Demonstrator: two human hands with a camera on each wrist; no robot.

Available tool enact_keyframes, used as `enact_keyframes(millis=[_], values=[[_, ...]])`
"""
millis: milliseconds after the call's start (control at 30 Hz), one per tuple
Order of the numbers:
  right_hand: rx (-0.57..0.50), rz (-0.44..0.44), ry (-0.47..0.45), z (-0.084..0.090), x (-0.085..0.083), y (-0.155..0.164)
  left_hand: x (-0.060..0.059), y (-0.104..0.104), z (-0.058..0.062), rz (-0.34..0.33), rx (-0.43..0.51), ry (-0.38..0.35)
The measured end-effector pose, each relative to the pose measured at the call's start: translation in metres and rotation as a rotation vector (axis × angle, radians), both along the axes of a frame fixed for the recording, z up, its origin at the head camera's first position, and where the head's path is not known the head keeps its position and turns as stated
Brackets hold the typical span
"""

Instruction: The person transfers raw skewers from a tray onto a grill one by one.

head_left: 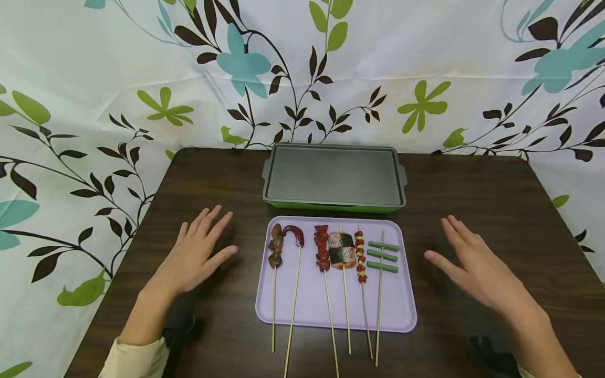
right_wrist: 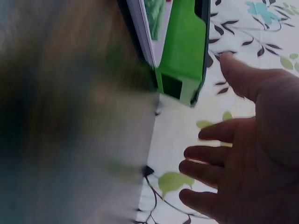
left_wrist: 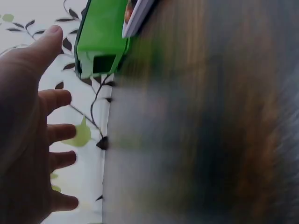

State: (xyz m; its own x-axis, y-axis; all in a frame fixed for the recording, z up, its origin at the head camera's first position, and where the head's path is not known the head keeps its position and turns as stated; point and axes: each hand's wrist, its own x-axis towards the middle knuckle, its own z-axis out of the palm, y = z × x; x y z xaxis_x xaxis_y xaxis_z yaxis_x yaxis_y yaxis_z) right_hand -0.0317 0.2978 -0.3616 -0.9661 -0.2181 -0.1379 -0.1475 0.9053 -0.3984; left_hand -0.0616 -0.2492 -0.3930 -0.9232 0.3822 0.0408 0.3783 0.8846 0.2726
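My left hand (head_left: 200,254) is held over the table to the left of a lilac tray (head_left: 307,310), fingers spread and holding nothing. On the other side, my right hand (head_left: 482,268) is likewise spread and holds nothing. Several skewers lie side by side on the tray, their sticks reaching past its near edge: brown meat chunks (head_left: 275,245), a curled red tentacle (head_left: 294,231), red meat pieces (head_left: 322,247), silvery fish slices (head_left: 341,249), small red and yellow pieces (head_left: 361,257), and green bean-like lengths (head_left: 383,257).
Behind the tray stands a green electric grill with a flat dark grey plate (head_left: 334,176); its green side (left_wrist: 103,37) shows in both wrist views. The dark wood table (head_left: 217,178) meets a white leaf-patterned cloth (head_left: 368,47) at its back edge.
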Motion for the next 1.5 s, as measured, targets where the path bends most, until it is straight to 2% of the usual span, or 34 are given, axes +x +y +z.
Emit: enact_keyframes(millis=[133, 300, 467, 600, 733, 1100, 1333, 1500], values=[[-0.026, -0.036, -0.025, -0.001, 0.007, -0.012, 0.015, 0.009, -0.002, -0.038, 0.022, -0.065], [-0.067, -0.067, 0.001, -0.006, 0.019, -0.030, 0.035, 0.020, -0.001, -0.079, 0.033, -0.125], [-0.114, -0.125, 0.070, -0.012, 0.030, -0.050, 0.052, 0.029, -0.003, -0.111, 0.019, -0.119], [-0.151, -0.110, 0.032, -0.018, 0.035, -0.069, 0.060, 0.033, -0.005, -0.128, 0.011, -0.098], [-0.163, -0.074, -0.050, -0.023, 0.040, -0.086, 0.063, 0.035, -0.006, -0.133, 0.017, -0.107], [-0.239, -0.080, -0.227, -0.035, 0.044, -0.100, 0.063, 0.039, -0.012, -0.148, -0.009, -0.122], [-0.338, -0.041, -0.271, -0.039, 0.045, -0.096, 0.064, 0.039, -0.015, -0.125, -0.008, -0.128], [-0.424, -0.097, -0.326, -0.040, 0.047, -0.091, 0.066, 0.040, -0.018, -0.113, -0.014, -0.118]])
